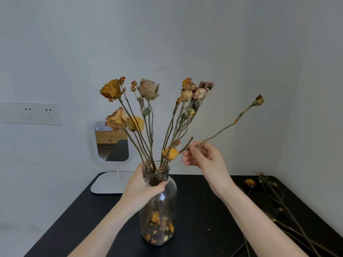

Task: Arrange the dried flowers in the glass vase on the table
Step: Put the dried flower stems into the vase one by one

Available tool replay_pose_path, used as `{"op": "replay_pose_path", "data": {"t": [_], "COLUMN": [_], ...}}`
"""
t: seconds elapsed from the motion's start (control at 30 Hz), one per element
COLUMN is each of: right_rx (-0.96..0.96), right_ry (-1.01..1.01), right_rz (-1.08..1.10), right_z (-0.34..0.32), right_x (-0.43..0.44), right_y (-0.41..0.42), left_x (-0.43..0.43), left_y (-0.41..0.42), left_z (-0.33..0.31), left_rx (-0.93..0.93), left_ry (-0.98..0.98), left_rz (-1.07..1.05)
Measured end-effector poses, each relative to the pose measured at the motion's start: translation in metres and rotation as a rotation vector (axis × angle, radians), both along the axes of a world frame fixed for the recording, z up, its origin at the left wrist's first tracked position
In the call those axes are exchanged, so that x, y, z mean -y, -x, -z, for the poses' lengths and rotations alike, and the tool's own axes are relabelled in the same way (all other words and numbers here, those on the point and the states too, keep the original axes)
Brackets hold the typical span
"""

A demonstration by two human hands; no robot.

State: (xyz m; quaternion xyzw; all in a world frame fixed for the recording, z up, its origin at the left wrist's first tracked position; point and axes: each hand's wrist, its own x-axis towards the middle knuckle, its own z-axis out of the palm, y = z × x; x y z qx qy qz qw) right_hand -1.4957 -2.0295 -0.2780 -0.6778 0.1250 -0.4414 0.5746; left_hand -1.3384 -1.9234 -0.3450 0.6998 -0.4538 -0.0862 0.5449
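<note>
- While the left hand (143, 188) wraps the vase (159, 210) neck, stems (148, 145) fan out above it.
- Right hand (206, 160), raised beside them, pinches one stem (222, 128), other fingers loose.

Head camera looks forward and down, close over the table (204, 210); wall behind.

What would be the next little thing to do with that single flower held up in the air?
Probably swing its cut end down into the vase mouth. The right hand pinches the single stem near its lower end, beside the bunch and above the rim, with the bloom tilted away to the right. The left hand already grips the glass vase at its neck, steadying it.
</note>
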Motion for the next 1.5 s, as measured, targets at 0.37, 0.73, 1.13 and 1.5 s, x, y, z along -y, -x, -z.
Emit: {"op": "replay_pose_path", "data": {"t": [0.37, 0.73, 1.13, 1.5], "right_rx": [-0.106, -0.150, -0.340, -0.295], "right_ry": [0.041, 0.050, 0.253, 0.383], "right_rz": [-0.051, -0.033, -0.015, 0.123], "right_z": [-0.003, -0.010, -0.002, -0.008], "right_x": [-0.003, -0.010, -0.019, -0.029], "right_y": [-0.001, -0.003, -0.012, -0.013], "left_x": [0.002, 0.000, -0.001, -0.001], "left_y": [0.002, -0.002, -0.004, 0.002], "left_z": [-0.001, -0.003, 0.004, 0.002], "left_rx": [-0.050, -0.060, -0.016, -0.074], "left_ry": [0.051, -0.004, 0.044, 0.035], "left_rz": [-0.045, 0.064, -0.017, 0.094]}}
